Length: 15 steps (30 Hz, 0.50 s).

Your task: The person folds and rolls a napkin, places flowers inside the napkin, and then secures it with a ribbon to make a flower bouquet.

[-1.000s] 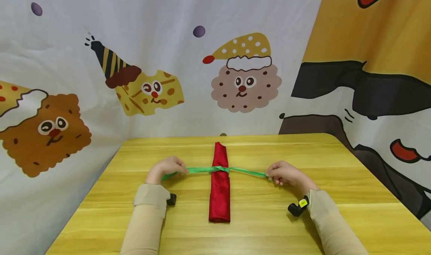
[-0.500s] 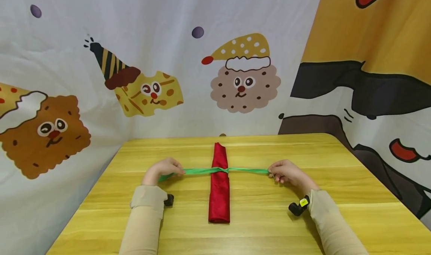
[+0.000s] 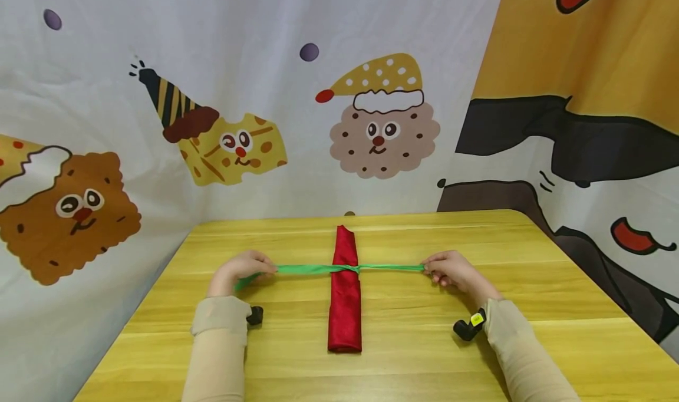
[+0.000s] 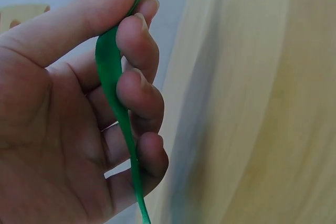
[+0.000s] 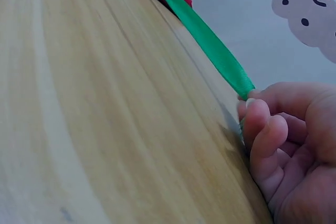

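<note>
A folded, shiny red cloth (image 3: 345,313) lies lengthwise on the table, with a green ribbon (image 3: 305,269) crossed and drawn tight around its upper part. To the left of the cloth my left hand (image 3: 244,267) pinches one ribbon end between thumb and fingers. In the left wrist view the ribbon's tail (image 4: 109,64) runs down along the curled fingers. On the other side my right hand (image 3: 451,269) pinches the opposite end at its fingertips. The right wrist view shows that length of ribbon (image 5: 210,45) stretched straight from the cloth to the fingers.
The wooden table (image 3: 424,361) has its back edge close to a white curtain (image 3: 254,36) printed with cartoon biscuits and cheese. A small black device (image 3: 468,330) with a yellow label sits at the right wrist, another black one (image 3: 256,315) at the left.
My left hand has moved left, pulling out more ribbon on that side. The right hand has shifted slightly right, then held. The crossing on the red cloth has become narrower and tighter.
</note>
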{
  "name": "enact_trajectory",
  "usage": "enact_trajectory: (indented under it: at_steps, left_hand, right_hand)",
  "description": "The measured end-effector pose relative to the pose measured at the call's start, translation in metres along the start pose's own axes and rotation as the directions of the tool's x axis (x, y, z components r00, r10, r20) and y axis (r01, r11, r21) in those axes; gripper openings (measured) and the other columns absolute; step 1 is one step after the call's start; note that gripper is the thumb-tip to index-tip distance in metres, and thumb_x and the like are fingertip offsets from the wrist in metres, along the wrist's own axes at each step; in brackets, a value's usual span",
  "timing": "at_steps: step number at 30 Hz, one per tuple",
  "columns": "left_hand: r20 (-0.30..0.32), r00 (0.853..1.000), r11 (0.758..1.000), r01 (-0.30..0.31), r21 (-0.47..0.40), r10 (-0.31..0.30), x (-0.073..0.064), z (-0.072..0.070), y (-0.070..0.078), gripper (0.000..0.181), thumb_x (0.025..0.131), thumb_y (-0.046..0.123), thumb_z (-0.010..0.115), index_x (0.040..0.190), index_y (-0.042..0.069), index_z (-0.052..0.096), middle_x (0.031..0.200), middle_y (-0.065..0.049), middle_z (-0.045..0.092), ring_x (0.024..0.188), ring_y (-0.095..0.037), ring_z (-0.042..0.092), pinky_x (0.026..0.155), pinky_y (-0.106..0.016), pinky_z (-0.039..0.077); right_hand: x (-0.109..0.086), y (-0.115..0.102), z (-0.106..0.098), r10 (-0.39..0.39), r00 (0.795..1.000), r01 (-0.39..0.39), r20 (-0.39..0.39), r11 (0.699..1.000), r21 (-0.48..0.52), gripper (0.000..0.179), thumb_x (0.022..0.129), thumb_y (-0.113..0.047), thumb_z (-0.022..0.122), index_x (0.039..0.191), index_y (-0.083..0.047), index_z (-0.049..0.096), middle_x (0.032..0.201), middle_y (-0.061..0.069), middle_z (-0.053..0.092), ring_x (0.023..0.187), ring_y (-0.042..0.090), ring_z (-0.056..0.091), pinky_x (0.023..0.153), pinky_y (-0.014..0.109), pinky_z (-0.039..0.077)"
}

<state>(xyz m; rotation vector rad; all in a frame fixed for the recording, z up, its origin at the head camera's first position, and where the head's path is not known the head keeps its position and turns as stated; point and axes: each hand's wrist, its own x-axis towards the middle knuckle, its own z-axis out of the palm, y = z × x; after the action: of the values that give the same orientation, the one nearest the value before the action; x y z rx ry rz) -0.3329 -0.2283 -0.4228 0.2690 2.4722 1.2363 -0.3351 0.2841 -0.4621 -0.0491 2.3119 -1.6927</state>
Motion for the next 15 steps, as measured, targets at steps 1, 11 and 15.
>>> enact_trajectory:
  at_steps: [1, 11, 15]
  left_hand:
    - [-0.009, 1.0, 1.0, -0.007, 0.006, 0.007, -0.002, -0.002, -0.002, 0.024, 0.092, 0.021, 0.066, 0.086, -0.002, 0.066, 0.065, -0.004, 0.052, 0.06, -0.017, 0.045, 0.064, -0.033, 0.041]
    - [-0.045, 0.999, 0.999, 0.0, -0.044, -0.002, -0.015, -0.022, -0.023, 0.03, 0.095, 0.023, 0.062, 0.078, -0.002, 0.058, 0.061, -0.004, 0.045, 0.053, -0.016, 0.035, 0.055, -0.03, 0.035]
    - [-0.061, 0.997, 0.994, 0.033, -0.101, -0.04, -0.019, -0.024, -0.026, 0.028, 0.096, 0.023, 0.062, 0.078, 0.002, 0.057, 0.062, -0.003, 0.044, 0.053, -0.015, 0.032, 0.054, -0.028, 0.033]
  right_hand:
    - [0.0, 0.0, 0.0, -0.002, 1.0, 0.002, -0.011, 1.0, -0.009, 0.032, 0.093, -0.007, 0.059, 0.119, 0.012, 0.06, 0.069, 0.006, 0.063, 0.051, 0.008, 0.051, 0.044, 0.021, 0.043]
    - [-0.005, -0.006, 0.004, -0.033, 0.998, 0.034, -0.044, 0.999, 0.011, 0.035, 0.097, -0.009, 0.056, 0.123, 0.014, 0.054, 0.068, 0.008, 0.061, 0.051, 0.008, 0.051, 0.043, 0.021, 0.043]
    - [-0.002, -0.002, 0.003, -0.037, 0.998, 0.038, -0.051, 0.999, 0.015, 0.032, 0.098, -0.009, 0.054, 0.121, 0.014, 0.055, 0.077, 0.008, 0.065, 0.052, 0.008, 0.052, 0.044, 0.021, 0.043]
